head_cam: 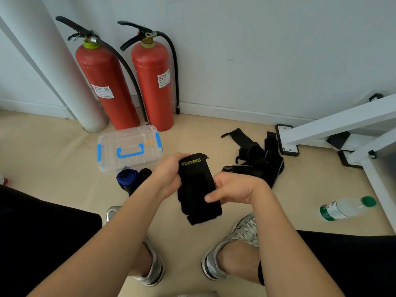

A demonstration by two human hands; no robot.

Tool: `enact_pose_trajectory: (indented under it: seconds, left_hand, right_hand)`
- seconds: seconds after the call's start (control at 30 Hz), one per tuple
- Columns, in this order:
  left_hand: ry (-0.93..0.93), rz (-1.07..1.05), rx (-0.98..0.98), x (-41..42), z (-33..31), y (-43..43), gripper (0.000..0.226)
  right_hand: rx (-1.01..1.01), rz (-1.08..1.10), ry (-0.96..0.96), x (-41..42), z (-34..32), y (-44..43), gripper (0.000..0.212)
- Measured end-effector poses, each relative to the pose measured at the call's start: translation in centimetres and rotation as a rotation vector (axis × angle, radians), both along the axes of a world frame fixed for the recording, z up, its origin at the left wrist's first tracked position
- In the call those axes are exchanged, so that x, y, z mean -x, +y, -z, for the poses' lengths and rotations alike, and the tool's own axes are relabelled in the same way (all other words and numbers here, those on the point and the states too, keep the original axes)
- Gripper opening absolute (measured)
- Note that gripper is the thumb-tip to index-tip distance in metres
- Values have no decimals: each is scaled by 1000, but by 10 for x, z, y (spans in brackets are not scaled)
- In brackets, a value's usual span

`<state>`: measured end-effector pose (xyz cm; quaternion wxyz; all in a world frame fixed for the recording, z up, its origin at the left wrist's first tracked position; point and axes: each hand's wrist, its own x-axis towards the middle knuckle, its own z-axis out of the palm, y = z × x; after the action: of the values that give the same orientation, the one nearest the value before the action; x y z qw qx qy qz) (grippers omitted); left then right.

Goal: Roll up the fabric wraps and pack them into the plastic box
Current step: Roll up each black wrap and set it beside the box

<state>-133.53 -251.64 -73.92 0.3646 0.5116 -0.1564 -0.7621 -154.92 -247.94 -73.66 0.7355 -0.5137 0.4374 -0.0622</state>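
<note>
Left hand (pixel 169 174) and right hand (pixel 231 190) are clamping their grip round the black wrap (pixel 197 189), likely steadying it for rolling.

The person wears black shorts (pixel 42 236), silver-grey trainers (pixel 213 265) with pale laces (pixel 246 231) and seemingly a black ankle sock (pixel 261 273).

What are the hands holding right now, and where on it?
Both hold one black wrap: the left hand grips its labelled upper end, the right hand its middle.
</note>
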Motion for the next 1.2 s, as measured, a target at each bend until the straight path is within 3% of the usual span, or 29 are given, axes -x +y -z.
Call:
enact_pose_trajectory:
  seconds: [0.1,0.2,0.3,0.43,0.6,0.67,0.87,1.03,1.2]
  left_hand:
    - [67,39,-38,-13,14,1,46]
    - [-12,228,57,-22,20,7,56]
    - [-321,405,319,-21,20,10,40]
    - [-589,308,425,-20,16,11,6]
    - [-710,382,415,-23,26,12,34]
    - [-735,438,445,-25,33,11,30]
    - [-806,523,359,-32,60,25,37]
    - [-794,587,271,-32,78,37,37]
    - [-964,812,224,-35,96,43,49]
  right_hand:
    - [21,247,-135,-1,-19,-6,20]
    - [113,444,-278,0,-41,-14,19]
    - [190,443,-399,-1,-54,-16,26]
    - [246,542,-490,-1,-66,-18,38]
    - [357,495,-565,8,-73,-21,67]
    - [362,551,-609,11,-77,-20,79]
    - [607,961,-364,8,-101,-29,39]
    - [673,894,-272,-9,-111,-25,30]
    - [680,829,-197,-29,-107,-26,6]
